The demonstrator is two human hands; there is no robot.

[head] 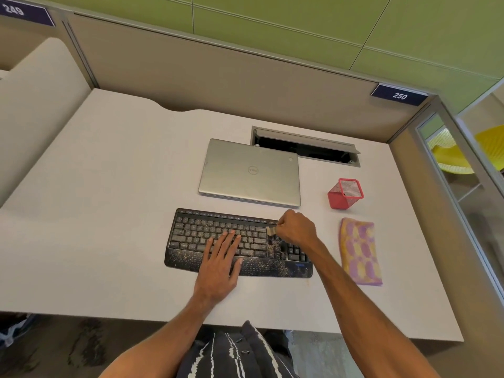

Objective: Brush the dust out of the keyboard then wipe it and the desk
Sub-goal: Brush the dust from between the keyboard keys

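Desk (109, 214) with dusty keyboard (191, 236), being brushed.
Keyboard lies just before the laptop (251, 173); left hand (221, 266) flat on the keys, fingers straight; right hand (296, 227) fisted round a small brush (270, 231) near its right end. Hard flicks could drive crumbs under keys.

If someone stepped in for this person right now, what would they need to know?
Left hand: flat on the keyboard, fingers straight.
Right hand: grips the brush over the keys near the keyboard's right end.
Cloth: lies on the desk right of the keyboard, no hand on it.
Done: nothing finished; brushing is in progress.
Left: dust speckles the keys and palm rest; finish brushing, then wipe the keyboard and desk.
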